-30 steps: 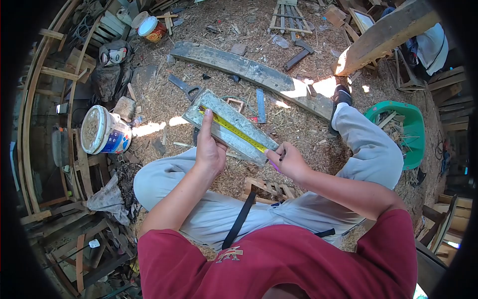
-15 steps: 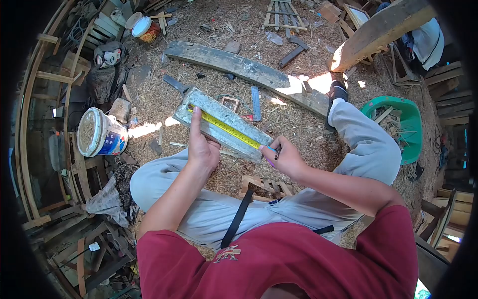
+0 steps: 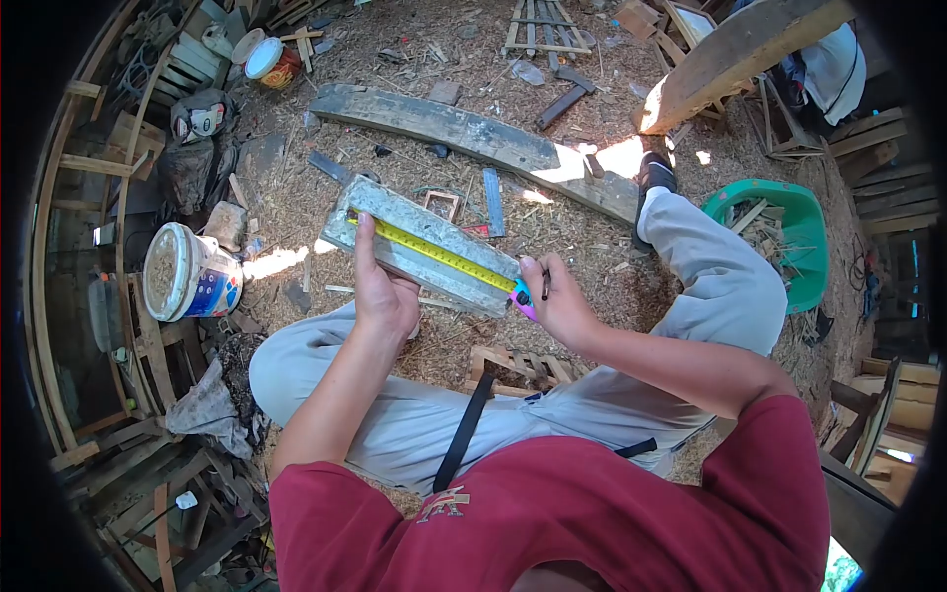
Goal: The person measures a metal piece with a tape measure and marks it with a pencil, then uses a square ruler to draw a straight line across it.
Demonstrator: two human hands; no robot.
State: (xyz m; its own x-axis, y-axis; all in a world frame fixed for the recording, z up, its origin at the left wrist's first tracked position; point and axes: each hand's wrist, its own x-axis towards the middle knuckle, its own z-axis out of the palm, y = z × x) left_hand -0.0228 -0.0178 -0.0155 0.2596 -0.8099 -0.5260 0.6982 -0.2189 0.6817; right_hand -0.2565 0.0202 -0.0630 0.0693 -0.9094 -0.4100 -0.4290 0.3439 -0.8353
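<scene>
A rough, grey weathered block (image 3: 395, 209), which looks like wood, lies tilted above my lap. A yellow tape blade (image 3: 444, 256) stretches lengthwise along it. My left hand (image 3: 388, 298) grips the block's left part from below, thumb pressed on the tape's end. At the right end, my right hand (image 3: 560, 304) holds the blue and pink tape measure case (image 3: 522, 298), partly hidden by the fingers. A thin black pen or pencil (image 3: 546, 285) sticks up between the same fingers. Just beyond the block lie a blue-grey ruler-like strip (image 3: 494, 202) and a small wooden frame (image 3: 442, 203).
A long thick beam (image 3: 444, 126) crosses the shavings-covered ground ahead. To the left stands a white bucket (image 3: 178, 271). A green tub (image 3: 804, 232) of wood scraps sits right of my leg. A hammer-like tool (image 3: 567, 104) lies beyond the beam, near a leaning timber (image 3: 740, 64).
The view has shifted slightly, so most things appear further left. My right hand has turned a little, showing more of the tape case and a more upright pen. Both grips stay.
</scene>
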